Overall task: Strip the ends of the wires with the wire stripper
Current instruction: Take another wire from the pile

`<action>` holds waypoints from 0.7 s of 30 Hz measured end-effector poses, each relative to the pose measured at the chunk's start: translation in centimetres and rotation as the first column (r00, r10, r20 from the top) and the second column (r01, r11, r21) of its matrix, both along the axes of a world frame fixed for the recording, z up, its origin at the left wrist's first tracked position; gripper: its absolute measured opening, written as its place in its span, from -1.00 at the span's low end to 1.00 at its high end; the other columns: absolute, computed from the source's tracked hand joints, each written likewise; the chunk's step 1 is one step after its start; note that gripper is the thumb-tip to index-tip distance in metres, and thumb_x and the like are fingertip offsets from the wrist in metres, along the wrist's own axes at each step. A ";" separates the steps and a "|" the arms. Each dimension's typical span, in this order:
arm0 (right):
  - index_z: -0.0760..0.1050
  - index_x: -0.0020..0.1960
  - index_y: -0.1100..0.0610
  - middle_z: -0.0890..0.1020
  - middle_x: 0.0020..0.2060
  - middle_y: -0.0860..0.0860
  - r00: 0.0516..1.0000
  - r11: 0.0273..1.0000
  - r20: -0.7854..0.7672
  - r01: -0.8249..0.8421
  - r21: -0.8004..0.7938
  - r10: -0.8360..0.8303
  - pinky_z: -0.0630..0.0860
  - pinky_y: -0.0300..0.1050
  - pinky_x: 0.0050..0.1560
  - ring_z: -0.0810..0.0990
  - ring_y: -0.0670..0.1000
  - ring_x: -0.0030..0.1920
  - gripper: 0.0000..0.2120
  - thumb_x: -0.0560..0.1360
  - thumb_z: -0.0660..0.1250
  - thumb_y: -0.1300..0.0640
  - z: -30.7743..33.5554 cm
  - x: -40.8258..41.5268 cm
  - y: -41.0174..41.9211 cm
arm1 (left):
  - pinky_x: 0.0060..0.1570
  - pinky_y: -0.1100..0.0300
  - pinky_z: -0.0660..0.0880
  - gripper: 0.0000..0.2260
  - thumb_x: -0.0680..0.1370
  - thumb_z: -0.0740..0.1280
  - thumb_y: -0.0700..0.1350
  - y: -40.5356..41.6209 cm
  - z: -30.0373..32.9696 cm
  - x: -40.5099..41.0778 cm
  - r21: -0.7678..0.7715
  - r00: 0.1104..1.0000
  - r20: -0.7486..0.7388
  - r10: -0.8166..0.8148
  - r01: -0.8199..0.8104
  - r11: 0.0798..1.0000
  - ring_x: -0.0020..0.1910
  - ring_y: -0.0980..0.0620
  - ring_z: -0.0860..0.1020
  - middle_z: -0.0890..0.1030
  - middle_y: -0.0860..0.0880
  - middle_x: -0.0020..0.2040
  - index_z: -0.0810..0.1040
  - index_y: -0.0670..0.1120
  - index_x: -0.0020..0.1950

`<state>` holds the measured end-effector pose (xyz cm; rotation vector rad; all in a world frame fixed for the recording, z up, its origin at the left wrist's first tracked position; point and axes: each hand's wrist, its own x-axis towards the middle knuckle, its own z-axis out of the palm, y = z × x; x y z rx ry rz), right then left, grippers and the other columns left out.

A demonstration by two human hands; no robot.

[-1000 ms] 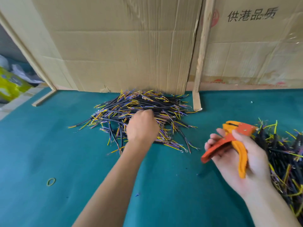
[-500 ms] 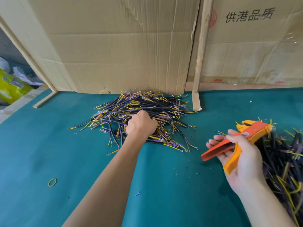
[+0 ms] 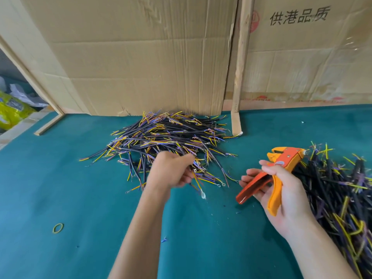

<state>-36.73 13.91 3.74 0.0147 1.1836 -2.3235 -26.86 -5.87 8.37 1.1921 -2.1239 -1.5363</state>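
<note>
Left hand (image 3: 171, 172): we pinch a wire (image 3: 198, 183) at the pile (image 3: 167, 135) by the desk's (image 3: 60, 178) far edge.
Right hand (image 3: 281, 192): our grip curls round the wire stripper (image 3: 279, 168).

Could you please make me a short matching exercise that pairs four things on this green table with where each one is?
Things:
1. wire stripper
2. rubber band
3. centre wire pile
4. wire with ring terminal

Places:
A. lying alone near the table's left front
B. held in the right hand
C. heaped against the cardboard wall
D. held in the left hand, hanging below the fingers

Pairs: 1-B, 2-A, 3-C, 4-D
</note>
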 end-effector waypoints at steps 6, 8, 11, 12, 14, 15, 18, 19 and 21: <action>0.50 0.27 0.26 0.66 -0.20 0.24 0.981 0.979 -0.038 -0.189 0.070 0.192 0.66 0.06 -0.28 0.62 0.18 -0.32 -0.68 0.55 0.27 0.20 0.4 0.1 0.7 | -0.55 0.24 0.39 -0.85 0.58 0.35 -0.15 6.4 -3.4 -0.7 0.032 0.894 -0.447 0.026 -0.013 0.999 -0.44 -0.05 0.64 0.62 -0.13 -0.33 0.50 -0.16 -0.16; 0.49 0.29 0.28 0.67 -0.14 0.27 0.966 0.965 -0.053 -0.246 0.093 0.251 0.65 0.07 -0.28 0.61 0.19 -0.31 -0.56 0.44 0.34 0.16 0.5 0.1 1.0 | -0.54 0.21 0.43 -0.84 0.65 0.29 -0.17 6.8 -3.5 -1.9 0.011 0.854 -0.512 0.092 -0.100 0.995 -0.36 -0.09 0.69 0.62 -0.22 -0.22 0.44 -0.16 -0.12; 0.46 0.32 0.27 0.70 0.00 0.30 0.948 0.946 -0.080 -0.297 0.130 0.308 0.63 0.07 -0.27 0.61 0.19 -0.30 -0.44 0.35 0.38 0.10 0.5 0.1 0.9 | -0.48 0.21 0.52 -0.83 0.69 0.21 -0.19 6.6 -3.8 -2.6 0.169 0.732 -0.654 0.192 -0.105 0.980 -0.25 -0.13 0.72 0.63 -0.26 -0.18 0.37 -0.16 -0.09; 0.45 0.32 0.28 0.70 0.03 0.31 0.945 0.945 -0.090 -0.301 0.128 0.314 0.63 0.07 -0.26 0.62 0.19 -0.30 -0.43 0.35 0.38 0.11 0.5 0.1 0.8 | -0.44 0.21 0.54 -0.84 0.70 0.20 -0.19 6.6 -4.0 -2.7 0.220 0.704 -0.677 0.214 -0.084 0.972 -0.23 -0.14 0.72 0.64 -0.26 -0.18 0.36 -0.15 -0.08; 0.44 0.33 0.28 0.69 0.08 0.30 0.948 0.951 -0.108 -0.287 0.111 0.299 0.64 0.07 -0.26 0.62 0.19 -0.29 -0.43 0.35 0.38 0.13 0.2 -0.1 0.7 | -0.40 0.22 0.55 -0.84 0.71 0.17 -0.19 6.4 -4.1 -2.8 0.316 0.675 -0.697 0.242 -0.014 0.949 -0.24 -0.14 0.71 0.68 -0.24 -0.18 0.34 -0.14 -0.07; 0.44 0.33 0.28 0.69 0.09 0.30 0.951 0.955 -0.109 -0.278 0.103 0.288 0.64 0.07 -0.25 0.63 0.20 -0.28 -0.42 0.34 0.40 0.15 0.1 -0.2 0.6 | -0.40 0.22 0.55 -0.84 0.71 0.16 -0.19 6.2 -4.2 -2.8 0.344 0.670 -0.702 0.240 0.024 0.939 -0.26 -0.14 0.70 0.68 -0.23 -0.19 0.33 -0.14 -0.07; 0.45 0.33 0.26 0.67 0.12 0.32 0.959 0.963 -0.080 -0.269 0.037 0.271 0.64 0.08 -0.21 0.66 0.24 -0.22 -0.43 0.33 0.43 0.26 0.0 -0.2 0.5 | -0.42 0.23 0.54 -0.87 0.71 0.16 -0.18 5.7 -4.0 -2.7 0.349 0.669 -0.719 0.189 0.112 0.930 -0.33 -0.09 0.68 0.68 -0.23 -0.21 0.33 -0.13 -0.04; 0.44 0.33 0.27 0.67 0.11 0.32 0.960 0.962 -0.070 -0.272 0.006 0.272 0.64 0.07 -0.20 0.67 0.25 -0.19 -0.45 0.35 0.40 0.24 0.0 -0.2 0.5 | -0.43 0.23 0.54 -0.87 0.71 0.17 -0.18 5.8 -3.9 -2.8 0.343 0.684 -0.711 0.161 0.138 0.929 -0.34 -0.09 0.67 0.68 -0.22 -0.21 0.33 -0.14 -0.03; 0.43 0.35 0.27 0.68 0.12 0.31 0.957 0.958 -0.065 -0.286 -0.027 0.284 0.65 0.06 -0.19 0.68 0.25 -0.15 -0.45 0.37 0.36 0.19 -0.1 -0.1 0.4 | -0.43 0.24 0.53 -0.86 0.70 0.21 -0.18 6.4 -4.1 -3.2 0.317 0.723 -0.685 0.094 0.179 0.931 -0.35 -0.09 0.66 0.68 -0.18 -0.23 0.35 -0.15 -0.05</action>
